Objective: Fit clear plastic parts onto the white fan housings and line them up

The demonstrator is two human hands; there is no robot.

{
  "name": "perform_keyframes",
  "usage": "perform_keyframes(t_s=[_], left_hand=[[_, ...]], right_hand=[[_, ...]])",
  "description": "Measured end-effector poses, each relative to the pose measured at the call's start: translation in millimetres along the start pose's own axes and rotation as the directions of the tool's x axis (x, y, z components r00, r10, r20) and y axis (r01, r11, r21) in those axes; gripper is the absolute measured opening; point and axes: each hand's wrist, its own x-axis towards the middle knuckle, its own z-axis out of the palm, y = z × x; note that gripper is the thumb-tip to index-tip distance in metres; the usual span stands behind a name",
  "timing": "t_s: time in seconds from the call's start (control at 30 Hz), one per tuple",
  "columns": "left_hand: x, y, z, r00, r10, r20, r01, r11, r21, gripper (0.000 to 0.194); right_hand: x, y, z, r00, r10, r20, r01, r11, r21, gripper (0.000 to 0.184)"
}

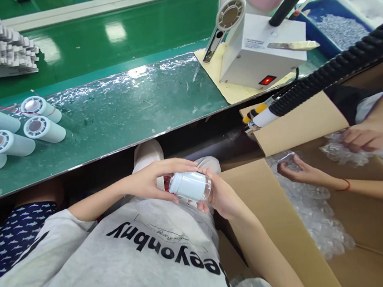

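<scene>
A light blue cylinder (186, 184) is held between my two hands above my lap. A clear plastic cover (207, 188) fits around its right end. My left hand (157, 180) curves around the left end, thumb and fingers on opposite sides, with a bit of red showing by the palm. My right hand (221, 195) is closed around the covered right end, its fingertips partly hidden behind it. On the bench at left stand several similar light blue cylinders (44, 129) with slotted round ends and thin red wires.
The green bench (132, 104) has a metal front edge. On it are a white box with a lit red switch (267, 80) and a handheld fan (231, 13). At right, co-workers' hands (304, 172) reach over a cardboard box (282, 225) of clear plastic pieces. A black corrugated hose (337, 68) crosses above.
</scene>
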Motion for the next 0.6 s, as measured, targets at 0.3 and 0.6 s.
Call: perform_keyframes(t_s=[0.3,0.6], left_hand=[[-2,3,5.5,0.994,-0.092,-0.05,0.091,0.996,-0.024,0.068],[-2,14,13.5,0.906,-0.419,-0.057,0.377,0.862,-0.337,0.071]], right_hand=[[-1,2,-3,0.983,0.137,0.125,-0.139,0.99,0.006,0.072],[-8,23,-21,0.632,-0.768,0.103,0.625,0.426,-0.654,0.045]])
